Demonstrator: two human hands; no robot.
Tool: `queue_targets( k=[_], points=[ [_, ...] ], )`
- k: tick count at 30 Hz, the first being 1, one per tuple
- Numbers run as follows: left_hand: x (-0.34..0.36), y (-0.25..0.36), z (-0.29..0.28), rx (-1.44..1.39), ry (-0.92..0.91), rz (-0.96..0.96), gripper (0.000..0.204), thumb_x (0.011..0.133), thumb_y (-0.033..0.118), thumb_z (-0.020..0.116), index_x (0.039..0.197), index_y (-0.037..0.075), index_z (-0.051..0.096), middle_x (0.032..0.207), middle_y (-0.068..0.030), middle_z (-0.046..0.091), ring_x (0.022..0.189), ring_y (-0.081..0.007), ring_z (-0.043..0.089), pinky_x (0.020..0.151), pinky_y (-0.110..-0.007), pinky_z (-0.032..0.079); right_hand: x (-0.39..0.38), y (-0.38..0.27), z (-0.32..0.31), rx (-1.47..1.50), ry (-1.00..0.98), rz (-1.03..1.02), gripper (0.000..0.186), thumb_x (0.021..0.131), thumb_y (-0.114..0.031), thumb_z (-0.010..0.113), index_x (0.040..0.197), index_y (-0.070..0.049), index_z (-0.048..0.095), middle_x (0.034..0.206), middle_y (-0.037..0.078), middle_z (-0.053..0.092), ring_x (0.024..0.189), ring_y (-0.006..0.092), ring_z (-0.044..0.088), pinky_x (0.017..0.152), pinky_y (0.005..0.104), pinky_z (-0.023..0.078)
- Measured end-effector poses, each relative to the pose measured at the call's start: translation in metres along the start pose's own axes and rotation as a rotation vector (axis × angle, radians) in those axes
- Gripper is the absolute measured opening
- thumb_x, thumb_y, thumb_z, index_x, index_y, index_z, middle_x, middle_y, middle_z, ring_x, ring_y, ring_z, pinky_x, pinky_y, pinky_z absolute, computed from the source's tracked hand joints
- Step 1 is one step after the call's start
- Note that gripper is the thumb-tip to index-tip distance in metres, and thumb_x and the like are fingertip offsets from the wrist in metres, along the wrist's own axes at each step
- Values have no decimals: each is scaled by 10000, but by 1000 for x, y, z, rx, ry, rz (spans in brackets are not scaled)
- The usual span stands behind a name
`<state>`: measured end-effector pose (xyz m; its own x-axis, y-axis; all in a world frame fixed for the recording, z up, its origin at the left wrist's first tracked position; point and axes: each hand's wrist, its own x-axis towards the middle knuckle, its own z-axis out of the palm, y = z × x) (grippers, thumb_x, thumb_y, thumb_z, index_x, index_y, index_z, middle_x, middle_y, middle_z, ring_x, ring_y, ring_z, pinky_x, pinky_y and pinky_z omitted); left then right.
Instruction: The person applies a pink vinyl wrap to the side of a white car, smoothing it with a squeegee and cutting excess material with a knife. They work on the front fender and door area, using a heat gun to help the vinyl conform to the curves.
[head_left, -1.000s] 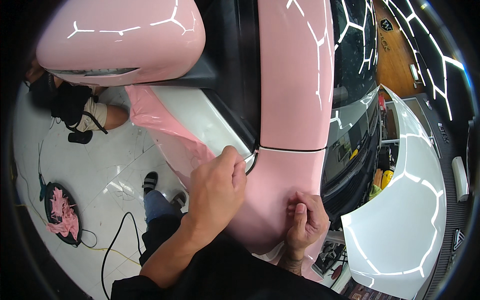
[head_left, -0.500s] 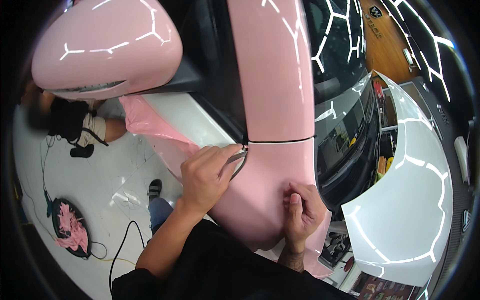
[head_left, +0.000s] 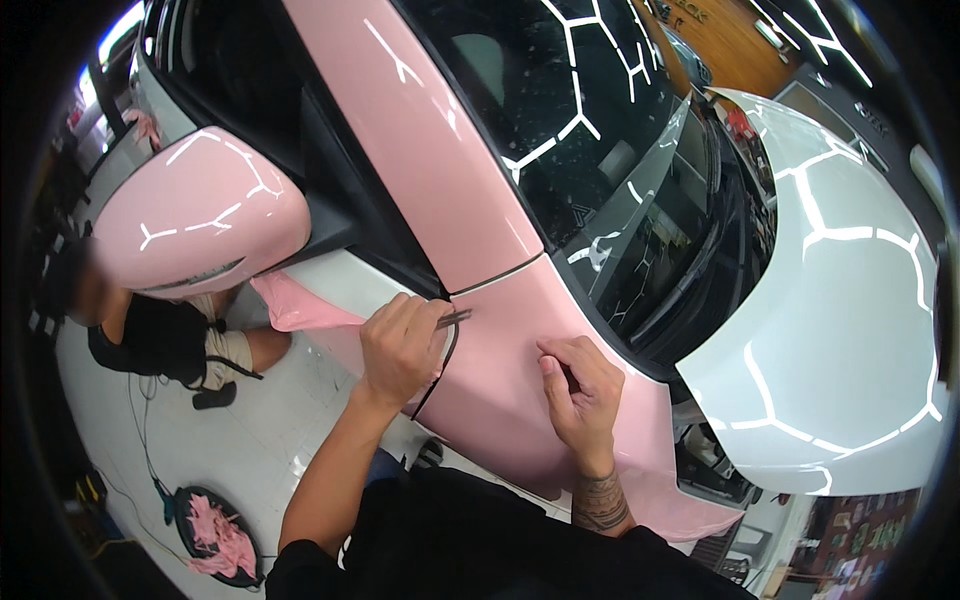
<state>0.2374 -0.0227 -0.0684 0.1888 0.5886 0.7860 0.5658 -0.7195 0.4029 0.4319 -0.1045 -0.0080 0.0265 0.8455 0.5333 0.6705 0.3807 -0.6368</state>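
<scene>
My left hand [head_left: 402,345] is closed around a slim grey metal tool [head_left: 455,319]. Its tip points right over the pink fender [head_left: 500,410] of a car, just below the seam with the pink windshield pillar [head_left: 410,140]. Left of that hand, a loose flap of pink film [head_left: 300,303] hangs from the white upper door edge [head_left: 345,285]. My right hand [head_left: 585,395] rests on or just over the fender, fingers curled in with the thumb against them. Whether it holds anything is hidden.
A pink side mirror [head_left: 205,215] juts out at the left. A white hood [head_left: 850,270] stands raised at the right, past the windshield [head_left: 540,110]. Another person [head_left: 150,340] crouches at the left. A black tub [head_left: 250,545] of pink film scraps sits on the floor among cables.
My view has turned and drawn back, so the car appears tilted. The tool in my left hand has come away from the pillar seam and points right over the fender. My right hand stays curled.
</scene>
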Motion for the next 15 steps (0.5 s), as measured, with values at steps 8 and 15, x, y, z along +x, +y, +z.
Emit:
queue_targets(
  k=[8, 15],
  points=[
    [14, -11, -9, -93, -189, 45, 132, 729, 10, 635, 840, 27, 564, 696, -94, 545, 640, -273, 562, 536, -371, 451, -2, -1, 0, -8, 33, -11, 79, 804, 2, 644, 881, -2, 662, 728, 96, 601, 531, 208, 566, 498, 297, 435],
    [18, -18, -24, -226, -410, 35, 123, 775, 46, 642, 876, 10, 581, 749, -130, 598, 705, -325, 599, 597, -416, 468, -6, -1, 1, -44, 84, 27, 69, 808, -30, 644, 872, -23, 672, 704, 101, 587, 580, 234, 590, 536, 319, 455]
  ],
)
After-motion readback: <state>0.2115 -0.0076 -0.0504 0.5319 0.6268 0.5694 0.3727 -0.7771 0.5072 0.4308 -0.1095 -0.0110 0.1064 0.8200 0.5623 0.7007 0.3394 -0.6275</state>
